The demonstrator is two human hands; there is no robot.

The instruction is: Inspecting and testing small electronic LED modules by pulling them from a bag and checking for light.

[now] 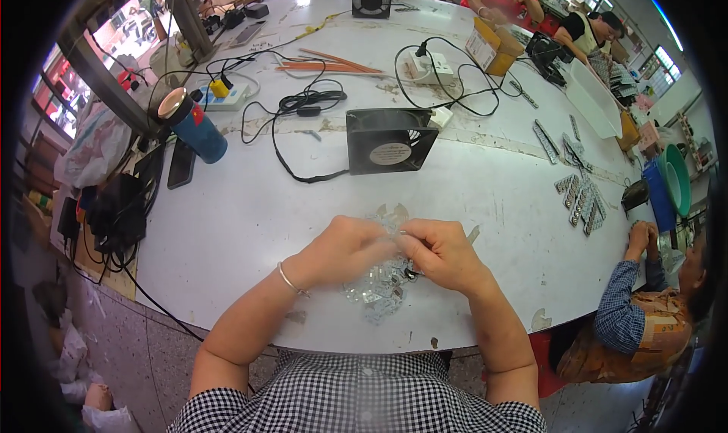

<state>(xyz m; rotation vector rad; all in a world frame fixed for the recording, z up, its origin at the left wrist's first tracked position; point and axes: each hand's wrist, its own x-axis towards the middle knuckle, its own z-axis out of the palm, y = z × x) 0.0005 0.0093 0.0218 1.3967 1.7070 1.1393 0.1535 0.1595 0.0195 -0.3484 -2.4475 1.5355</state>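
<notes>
My left hand [345, 249] and my right hand [444, 255] meet above the near middle of the white table [250, 198]. The fingertips of both are pinched together close to each other. Whatever they hold is too small and too covered to make out, and the left hand is somewhat blurred. Under and just in front of them lies a loose pile of small, shiny, pale pieces [381, 295], partly hidden by the hands. Beyond the hands stands a black box fan [389, 140] with a pale oval label, its cable running off to the left.
Left are a blue tumbler [199, 133], a phone [181, 164] and tangled black cables. Orange sticks [330, 64] and a power strip [434, 69] lie farther back. Several strips of small parts [582, 199] sit at right. A seated person [644, 319] rests their hands at the right edge.
</notes>
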